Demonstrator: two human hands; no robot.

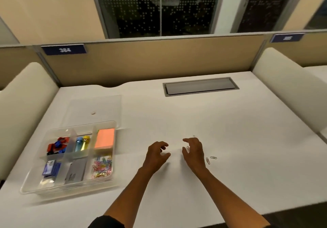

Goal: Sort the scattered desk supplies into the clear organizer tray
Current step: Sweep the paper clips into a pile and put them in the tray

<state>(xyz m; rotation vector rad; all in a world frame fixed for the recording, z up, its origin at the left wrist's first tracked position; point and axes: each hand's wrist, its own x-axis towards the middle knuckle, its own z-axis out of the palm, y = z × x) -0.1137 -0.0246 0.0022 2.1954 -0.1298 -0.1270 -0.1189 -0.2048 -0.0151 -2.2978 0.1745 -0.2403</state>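
Two bare arms reach forward, side by side. The left hand (156, 154) hangs low with its fingers bent like a claw and its thumb sticking out to the right. It holds nothing. The right hand (193, 150) is just beside it, fingers bent too, palm facing the left hand. The picture is blurry there, so I cannot tell if it pinches anything small.

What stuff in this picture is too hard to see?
- Head view: whether the right hand pinches a paper clip; its curled fingers hide it.
- The small round thing on the clear lid: too small to name.
- The blue packet in the tray: print blurred.
- The far right desk sign: number blurred.
- Both elbows: cut off by the bottom edge.
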